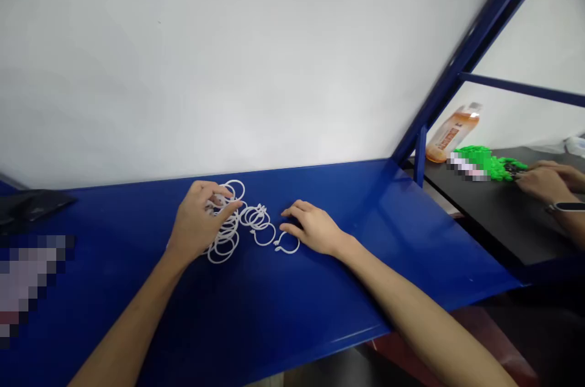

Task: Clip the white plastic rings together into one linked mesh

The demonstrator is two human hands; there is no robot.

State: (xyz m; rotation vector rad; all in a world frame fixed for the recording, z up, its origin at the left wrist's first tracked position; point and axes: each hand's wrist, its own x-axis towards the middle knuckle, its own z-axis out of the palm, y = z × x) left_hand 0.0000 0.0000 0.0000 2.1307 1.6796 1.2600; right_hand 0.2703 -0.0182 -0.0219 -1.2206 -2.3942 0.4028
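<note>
A pile of white plastic rings (231, 230), which look like shower curtain rings, lies on the blue table (274, 308). Over the pile's left side is my left hand (197, 219), its fingers curved and thumb apart from them; part of the pile is hidden beneath it. Just right of the pile a smaller cluster of the same rings (258, 216) overlaps. One single ring (289, 252), with a gap between its knobbed ends, lies by my right hand (315, 227). That hand rests low over the table, thumb and fingers apart, with nothing visible between them.
A black plastic bag (36, 207) lies at the far left, above a blurred-out patch. A white wall (228, 70) rises behind the table. On the right, past a blue metal frame (418, 155), are a drink bottle (454, 134), green pieces (484, 161) and another person's hands (548, 183).
</note>
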